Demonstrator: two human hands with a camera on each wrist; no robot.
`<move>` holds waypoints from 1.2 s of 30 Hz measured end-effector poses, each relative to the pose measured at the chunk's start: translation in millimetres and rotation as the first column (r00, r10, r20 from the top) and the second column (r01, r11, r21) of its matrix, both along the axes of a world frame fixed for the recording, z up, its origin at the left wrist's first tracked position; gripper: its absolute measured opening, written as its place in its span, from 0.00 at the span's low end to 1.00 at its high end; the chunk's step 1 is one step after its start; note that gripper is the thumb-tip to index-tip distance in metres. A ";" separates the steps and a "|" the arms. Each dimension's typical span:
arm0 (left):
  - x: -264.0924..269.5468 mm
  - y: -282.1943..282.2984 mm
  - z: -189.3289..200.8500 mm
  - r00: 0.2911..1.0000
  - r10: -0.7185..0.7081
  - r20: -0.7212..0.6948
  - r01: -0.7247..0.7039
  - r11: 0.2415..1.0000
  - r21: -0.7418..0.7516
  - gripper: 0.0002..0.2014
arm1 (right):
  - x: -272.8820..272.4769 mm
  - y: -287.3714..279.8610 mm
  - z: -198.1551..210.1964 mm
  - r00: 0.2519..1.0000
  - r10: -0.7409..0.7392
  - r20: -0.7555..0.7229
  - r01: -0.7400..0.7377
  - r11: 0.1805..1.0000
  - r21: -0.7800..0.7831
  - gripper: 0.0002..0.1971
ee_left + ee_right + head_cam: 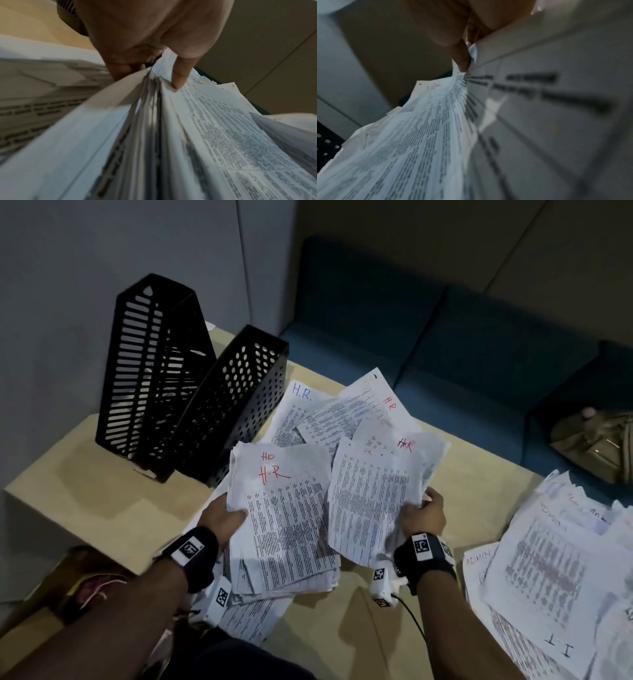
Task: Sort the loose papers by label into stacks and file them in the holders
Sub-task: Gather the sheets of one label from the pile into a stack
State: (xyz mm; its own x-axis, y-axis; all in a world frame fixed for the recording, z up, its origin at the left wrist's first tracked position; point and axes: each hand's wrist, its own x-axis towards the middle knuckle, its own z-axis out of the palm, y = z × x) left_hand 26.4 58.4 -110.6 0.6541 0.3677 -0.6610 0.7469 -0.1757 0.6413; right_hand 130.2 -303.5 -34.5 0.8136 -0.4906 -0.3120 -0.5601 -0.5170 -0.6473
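Observation:
My left hand [227,513] grips a thick stack of H.R. papers [284,522] by its left edge, thumb on top; in the left wrist view the thumb [180,75] presses the top sheet of that stack [214,128]. My right hand [423,513] pinches a smaller bundle of H.R. papers [373,491] at its lower right edge; the right wrist view shows that bundle [419,128] fanned out below the thumb [461,59]. More H.R. sheets [346,409] lie loose on the table behind. Two empty black holders [150,371] [239,402] stand at the back left.
A pile of other papers marked ADMIN and IT [555,577] covers the table's right side. The beige table [102,508] ends at the left against a grey wall. A blue sofa [445,354] with a tan bag [596,443] sits behind.

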 end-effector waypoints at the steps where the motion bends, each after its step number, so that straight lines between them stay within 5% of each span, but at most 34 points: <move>1: 0.6 -1.7 3.1 1.000 -0.011 -0.008 0.011 1.000 -0.020 0.25 | 1.6 -4.6 2.9 0.999 0.037 0.026 -0.036 0.999 -0.035 0.22; 6: 4.0 -16.2 42.2 0.994 -0.075 0.085 0.072 0.997 0.031 0.24 | 4.0 -31.2 43.8 0.981 -0.008 0.194 0.016 0.999 -0.038 0.11; 9: 6.6 -19.5 49.0 0.991 -0.064 0.121 0.057 0.997 0.058 0.19 | 3.0 -54.8 68.7 0.937 -0.123 0.326 0.121 0.992 0.028 0.12; 13: 14.6 -24.2 55.1 0.986 0.056 0.155 -0.056 0.998 -0.006 0.15 | 4.2 -73.7 85.2 0.901 -0.096 0.424 0.120 0.992 -0.029 0.12; 21: 34.1 -58.7 82.2 0.966 0.053 0.255 -0.011 0.987 -0.162 0.15 | -21.9 -8.0 32.4 0.964 0.171 0.206 -0.179 0.984 0.021 0.10; 26: 34.7 -79.2 96.2 0.966 -0.060 0.250 0.115 0.970 -0.213 0.10 | -42.7 26.0 1.4 0.944 0.327 0.052 -0.330 0.917 0.222 0.12; 33: 26.6 -92.5 93.4 0.942 -0.206 0.267 0.244 0.962 -0.120 0.40 | -69.9 24.5 0.8 0.830 0.550 -0.094 -0.510 0.816 0.271 0.23; 36: 21.1 -100.9 88.1 0.941 -0.245 0.234 0.282 0.950 -0.136 0.34 | -65.7 18.2 6.4 0.876 0.477 -0.070 -0.438 0.849 0.295 0.29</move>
